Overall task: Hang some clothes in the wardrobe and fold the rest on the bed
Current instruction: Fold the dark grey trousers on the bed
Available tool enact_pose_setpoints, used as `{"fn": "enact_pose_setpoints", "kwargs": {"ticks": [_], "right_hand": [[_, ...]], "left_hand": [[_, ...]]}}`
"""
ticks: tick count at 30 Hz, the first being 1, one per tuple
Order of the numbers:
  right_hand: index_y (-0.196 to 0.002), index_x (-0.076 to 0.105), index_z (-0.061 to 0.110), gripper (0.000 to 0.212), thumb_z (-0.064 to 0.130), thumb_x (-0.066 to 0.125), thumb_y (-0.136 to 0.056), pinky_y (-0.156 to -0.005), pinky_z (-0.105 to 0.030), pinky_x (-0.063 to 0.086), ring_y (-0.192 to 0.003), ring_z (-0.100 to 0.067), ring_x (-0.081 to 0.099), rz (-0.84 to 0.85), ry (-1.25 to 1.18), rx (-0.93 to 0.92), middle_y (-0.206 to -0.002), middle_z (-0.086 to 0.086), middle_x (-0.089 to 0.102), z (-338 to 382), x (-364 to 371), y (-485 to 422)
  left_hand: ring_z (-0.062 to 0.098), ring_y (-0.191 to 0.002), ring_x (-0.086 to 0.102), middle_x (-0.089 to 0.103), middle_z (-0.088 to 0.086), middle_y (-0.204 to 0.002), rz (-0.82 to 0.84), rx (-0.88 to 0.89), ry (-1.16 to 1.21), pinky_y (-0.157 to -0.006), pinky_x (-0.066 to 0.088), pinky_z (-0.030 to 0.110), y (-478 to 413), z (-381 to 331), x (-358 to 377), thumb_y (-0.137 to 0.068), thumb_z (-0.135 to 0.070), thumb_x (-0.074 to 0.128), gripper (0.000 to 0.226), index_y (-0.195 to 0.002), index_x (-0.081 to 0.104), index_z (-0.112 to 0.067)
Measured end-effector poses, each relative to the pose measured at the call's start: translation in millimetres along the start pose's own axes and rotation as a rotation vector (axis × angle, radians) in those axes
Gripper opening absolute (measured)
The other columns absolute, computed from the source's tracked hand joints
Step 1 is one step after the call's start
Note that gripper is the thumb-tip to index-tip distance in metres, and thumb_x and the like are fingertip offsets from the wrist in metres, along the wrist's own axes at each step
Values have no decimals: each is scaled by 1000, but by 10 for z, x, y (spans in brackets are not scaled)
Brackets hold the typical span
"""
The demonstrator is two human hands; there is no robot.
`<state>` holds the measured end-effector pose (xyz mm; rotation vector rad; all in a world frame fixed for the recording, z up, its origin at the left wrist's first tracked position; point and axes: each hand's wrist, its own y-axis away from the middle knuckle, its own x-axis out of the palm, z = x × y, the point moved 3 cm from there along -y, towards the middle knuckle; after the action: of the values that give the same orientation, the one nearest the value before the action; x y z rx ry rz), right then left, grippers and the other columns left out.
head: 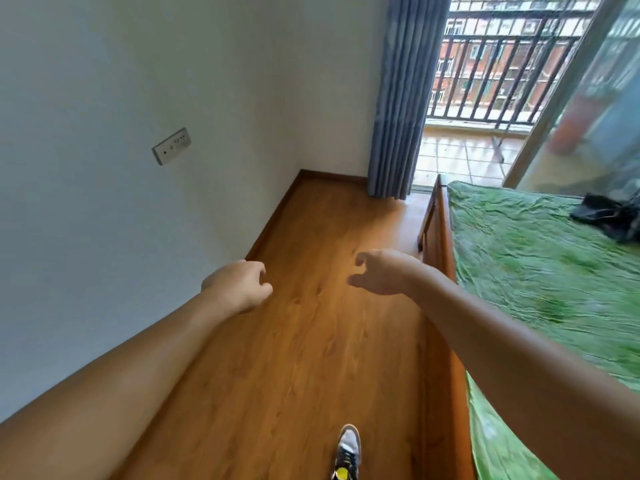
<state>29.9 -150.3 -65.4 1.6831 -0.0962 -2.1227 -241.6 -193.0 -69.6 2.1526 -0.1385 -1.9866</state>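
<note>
**Both hands bare over the floor, clothes far off on the bed**

The left hand [239, 285] hangs at the centre left of the frame above the wooden floor [311, 358], its fingers loosely curled inward and holding nothing. The right hand [382, 273] reaches forward just right of centre, palm down, its fingers [360, 259] drooping relaxed and likewise holding nothing.

A heap of dark clothes [609, 218] lies at the right edge of the frame, on the bed [536, 265] with its crumpled green cover. The heap is well apart from both hands and is above and to the right of the right hand's fingers. The bed's wooden frame [441, 244] runs between them.

A blue curtain [398, 98] hangs at the upper centre beside an open balcony door with a dark railing [502, 81]. A socket plate [172, 146] sits on the white wall at the left. One shoe [347, 452] shows at the bottom edge.
</note>
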Motion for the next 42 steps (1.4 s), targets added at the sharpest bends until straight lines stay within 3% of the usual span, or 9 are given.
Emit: {"fn": "enact_pose_setpoints", "kwargs": {"ticks": [4, 7, 14, 23, 29, 34, 36, 39, 42], "right_hand": [[-140, 52, 25, 59, 57, 59, -92, -84, -33, 53, -113, -23, 60, -40, -54, 52, -135, -2, 60, -514, -576, -748], [-140, 52, 24, 56, 55, 59, -93, -77, -32, 49, -102, -20, 57, -50, -49, 86, -132, -3, 60, -832, -977, -1209], [-137, 54, 22, 50, 51, 58, -97, -70, -27, 42, -103, -20, 58, -67, -43, 155, -131, -4, 62, -1559, -1632, -2299], [-133, 57, 21, 57, 59, 58, -92, -88, -37, 53, -115, -26, 60, -77, -77, 346, -132, -8, 62, -2504, -2307, -4425], [-124, 59, 21, 51, 60, 59, -90, -73, -34, 44, -95, -23, 55, -94, -170, 510, -123, -10, 63, -3253, -2936, -5365], [-139, 54, 18, 59, 55, 59, -94, -85, -34, 45, -119, -29, 58, -106, -213, 594, -137, -11, 60, -4042, -3334, -6074], [-142, 51, 18, 60, 55, 57, -95, -85, -33, 43, -122, -30, 56, -104, -227, 616, -139, -12, 58, -4449, -3429, -6386], [-145, 49, 16, 63, 56, 55, -96, -98, -38, 47, -127, -29, 54, -85, -263, 657, -144, -11, 55, -5170, -3543, -6778], [-144, 49, 17, 63, 57, 56, -95, -104, -41, 46, -130, -29, 52, -39, -287, 706, -146, -10, 54, -5958, -3753, -7113]], "left_hand": [[20, -115, 60, 57, -3, -136, -21, 56, -23, -88, 55, 37, -1025, -490, -447, -98, -45, 48, 44, -139, 52, -29], [19, -113, 59, 55, -5, -135, -32, 110, -28, -83, 52, 35, -1711, -898, -759, -97, -45, 46, 43, -138, 52, -31], [18, -114, 59, 57, -3, -136, -32, 259, 9, -77, 47, 30, -3373, -1693, -1046, -97, -44, 51, 42, -136, 55, -30], [16, -115, 59, 55, -3, -136, -24, 458, -21, -71, 42, 28, -6038, -2452, -1330, -98, -47, 53, 44, -139, 53, -31], [14, -111, 61, 60, -4, -131, 7, 634, -29, -69, 43, 24, -7558, -3217, -1661, -98, -46, 57, 42, -136, 56, -30], [15, -106, 62, 63, -7, -119, 39, 766, -53, -78, 57, 33, -8607, -4151, -1708, -97, -47, 56, 33, -125, 62, -32], [13, -98, 61, 64, -8, -113, 32, 799, -58, -75, 55, 32, -9034, -4595, -1694, -96, -47, 56, 28, -119, 64, -33], [12, -87, 56, 65, -9, -103, 21, 798, -89, -68, 45, 31, -9628, -5245, -1678, -94, -46, 55, 25, -113, 65, -33], [17, -96, 60, 65, -5, -108, 62, 776, -152, -71, 43, 32, -10181, -5906, -1733, -94, -44, 53, 26, -113, 64, -31]]}}
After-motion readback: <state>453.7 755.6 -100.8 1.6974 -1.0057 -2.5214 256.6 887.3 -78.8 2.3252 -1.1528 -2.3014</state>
